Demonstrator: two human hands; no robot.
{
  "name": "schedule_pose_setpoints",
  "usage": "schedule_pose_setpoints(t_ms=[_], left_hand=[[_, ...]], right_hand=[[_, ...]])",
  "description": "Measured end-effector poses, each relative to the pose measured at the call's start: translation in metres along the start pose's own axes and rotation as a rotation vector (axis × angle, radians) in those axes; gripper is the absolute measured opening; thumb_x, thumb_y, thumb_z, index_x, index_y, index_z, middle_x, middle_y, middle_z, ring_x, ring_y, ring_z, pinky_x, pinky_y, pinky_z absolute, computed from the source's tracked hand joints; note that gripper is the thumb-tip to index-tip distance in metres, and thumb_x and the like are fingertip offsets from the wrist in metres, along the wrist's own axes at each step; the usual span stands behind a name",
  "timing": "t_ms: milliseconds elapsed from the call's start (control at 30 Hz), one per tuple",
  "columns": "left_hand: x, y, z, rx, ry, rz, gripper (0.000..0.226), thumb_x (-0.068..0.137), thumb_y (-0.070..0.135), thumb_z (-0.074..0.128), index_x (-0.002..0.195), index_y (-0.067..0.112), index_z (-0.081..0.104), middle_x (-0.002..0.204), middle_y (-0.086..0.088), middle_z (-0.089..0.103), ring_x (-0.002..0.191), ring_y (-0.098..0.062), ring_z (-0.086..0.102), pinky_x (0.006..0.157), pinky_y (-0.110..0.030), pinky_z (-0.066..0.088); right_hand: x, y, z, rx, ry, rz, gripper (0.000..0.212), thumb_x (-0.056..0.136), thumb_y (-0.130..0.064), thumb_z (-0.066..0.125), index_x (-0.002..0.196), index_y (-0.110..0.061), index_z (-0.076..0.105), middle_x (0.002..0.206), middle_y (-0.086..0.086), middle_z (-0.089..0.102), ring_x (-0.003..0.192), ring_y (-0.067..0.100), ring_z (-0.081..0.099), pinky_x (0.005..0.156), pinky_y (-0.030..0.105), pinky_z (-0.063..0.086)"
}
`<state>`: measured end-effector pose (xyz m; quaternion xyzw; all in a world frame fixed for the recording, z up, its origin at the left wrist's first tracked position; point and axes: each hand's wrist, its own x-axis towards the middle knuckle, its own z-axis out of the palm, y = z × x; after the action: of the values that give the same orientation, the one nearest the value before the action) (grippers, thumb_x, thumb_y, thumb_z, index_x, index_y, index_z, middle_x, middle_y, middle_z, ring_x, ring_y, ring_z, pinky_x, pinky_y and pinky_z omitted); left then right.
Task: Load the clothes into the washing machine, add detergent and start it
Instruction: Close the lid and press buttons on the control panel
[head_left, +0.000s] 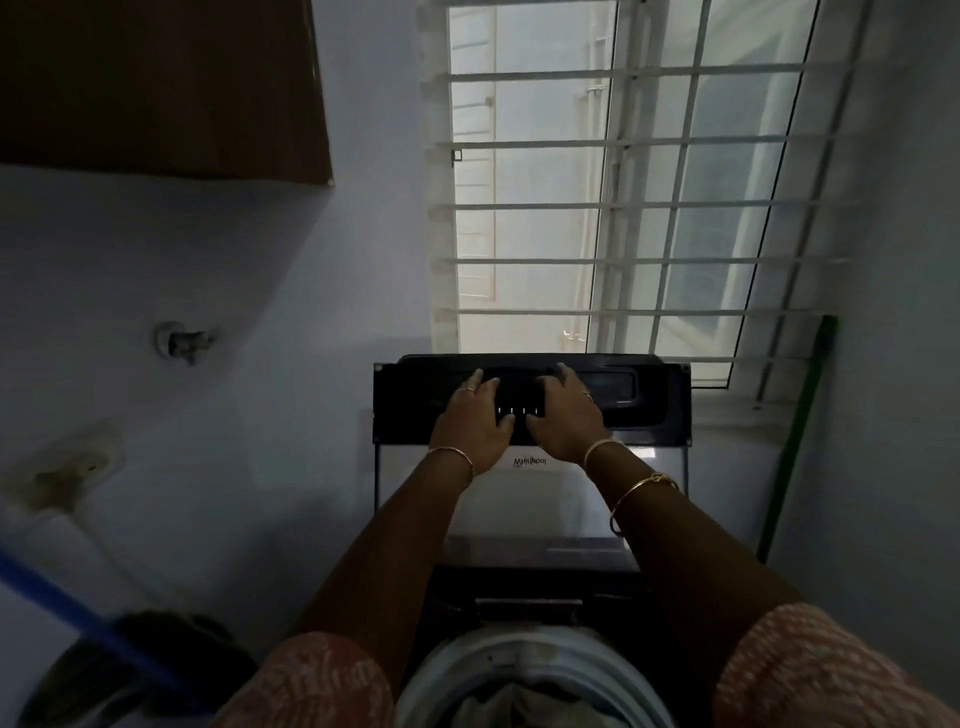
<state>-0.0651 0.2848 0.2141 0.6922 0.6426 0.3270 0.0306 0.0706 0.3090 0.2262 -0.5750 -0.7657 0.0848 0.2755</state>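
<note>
Drum (535, 654): clothes (493, 709) inside, below both arms.
Lid (654, 400): raised, long edge left-right.
Left grip (475, 421), right grip (566, 415): flat on lid, level, clasping nothing.

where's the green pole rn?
Head view, right side: the green pole leans against the wall beside the barred window, just right of the washer's raised lid.
</note>
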Motion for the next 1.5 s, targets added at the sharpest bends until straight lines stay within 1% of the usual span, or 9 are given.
schedule_pose_setpoints(t_ms=[100, 267, 400, 600, 700, 867, 1100, 1233, 1500], left_hand=[[0.028, -0.009, 0.012, 0.163, 0.020, 0.052, 0.061, 0.097, 0.036, 0.047, 0.150, 0.015, 0.026, 0.160, -0.008, 0.013, 0.147, -0.025, 0.014, 0.116, -0.045, 0.025], [0.066, -0.021, 0.027, 0.316, 0.055, 0.130, 0.058, 0.101, 0.039, 0.033, 0.152, 0.016, 0.017, 0.162, -0.008, 0.002, 0.149, -0.025, 0.003, 0.119, -0.047, 0.013], [0.088, -0.027, 0.033, 0.333, 0.018, 0.101, 0.058, 0.102, 0.042, 0.027, 0.153, 0.017, 0.013, 0.162, -0.007, 0.006, 0.149, -0.025, 0.003, 0.119, -0.050, 0.008], [0.101, -0.034, 0.043, 0.386, 0.040, 0.091, 0.054, 0.102, 0.045, 0.023, 0.151, 0.023, 0.022, 0.158, -0.003, 0.022, 0.148, -0.022, 0.013, 0.117, -0.052, 0.008], [0.100, -0.035, 0.043, 0.357, 0.091, 0.105, 0.051, 0.101, 0.045, 0.028, 0.147, 0.023, 0.031, 0.151, -0.001, 0.035, 0.143, -0.020, 0.023, 0.117, -0.050, 0.011], [0.097, -0.027, 0.036, 0.307, 0.087, 0.089, 0.048, 0.100, 0.044, 0.033, 0.142, 0.021, 0.038, 0.147, -0.002, 0.040, 0.140, -0.022, 0.026, 0.116, -0.051, 0.011], [0.079, -0.016, 0.029, 0.361, 0.098, 0.092, 0.063, 0.092, 0.052, 0.043, 0.144, 0.019, 0.031, 0.147, -0.007, 0.036, 0.141, -0.025, 0.024, 0.116, -0.055, 0.011], [0.065, -0.010, 0.022, 0.363, 0.099, 0.096, 0.070, 0.088, 0.057, 0.046, 0.145, 0.020, 0.029, 0.149, -0.009, 0.034, 0.143, -0.028, 0.021, 0.116, -0.056, 0.011], [0.026, 0.009, 0.003, 0.368, 0.147, 0.084, 0.051, 0.099, 0.041, 0.037, 0.145, 0.020, 0.030, 0.149, -0.006, 0.035, 0.142, -0.026, 0.021, 0.117, -0.053, 0.014]], right_hand=[[0.030, -0.001, 0.008, -0.077, 0.022, 0.001, 0.068, 0.087, -0.032, 0.062, 0.145, -0.010, 0.034, 0.160, 0.012, 0.007, 0.147, 0.030, 0.012, 0.117, 0.051, 0.022], [0.067, 0.006, 0.019, -0.157, 0.028, -0.017, 0.063, 0.093, -0.031, 0.049, 0.147, -0.009, 0.026, 0.161, 0.010, 0.007, 0.148, 0.026, 0.006, 0.118, 0.052, 0.013], [0.081, 0.012, 0.027, -0.175, 0.032, 0.013, 0.058, 0.100, -0.036, 0.034, 0.150, -0.010, 0.021, 0.161, 0.007, 0.012, 0.149, 0.023, 0.006, 0.118, 0.050, 0.006], [0.091, 0.021, 0.035, -0.283, 0.057, -0.007, 0.061, 0.100, -0.042, 0.030, 0.151, -0.011, 0.019, 0.160, 0.006, 0.016, 0.149, 0.021, 0.008, 0.119, 0.049, 0.003], [0.089, 0.023, 0.039, -0.326, 0.104, -0.037, 0.059, 0.099, -0.043, 0.032, 0.149, -0.012, 0.024, 0.157, 0.006, 0.024, 0.147, 0.021, 0.015, 0.118, 0.049, 0.006], [0.083, 0.027, 0.035, -0.423, 0.187, -0.107, 0.053, 0.097, -0.045, 0.036, 0.140, -0.014, 0.036, 0.143, 0.004, 0.043, 0.137, 0.022, 0.034, 0.115, 0.049, 0.015], [0.068, 0.019, 0.021, -0.495, 0.182, -0.140, 0.052, 0.097, -0.038, 0.038, 0.141, -0.011, 0.034, 0.142, 0.007, 0.045, 0.134, 0.026, 0.038, 0.114, 0.048, 0.020], [0.053, 0.012, 0.011, -0.579, 0.192, -0.173, 0.049, 0.091, -0.030, 0.046, 0.135, -0.009, 0.039, 0.132, 0.010, 0.052, 0.124, 0.030, 0.046, 0.108, 0.045, 0.030], [0.015, 0.004, -0.010, -0.566, 0.256, -0.241, 0.030, 0.096, -0.023, 0.041, 0.123, -0.010, 0.047, 0.120, 0.011, 0.058, 0.112, 0.030, 0.054, 0.096, 0.042, 0.040]])
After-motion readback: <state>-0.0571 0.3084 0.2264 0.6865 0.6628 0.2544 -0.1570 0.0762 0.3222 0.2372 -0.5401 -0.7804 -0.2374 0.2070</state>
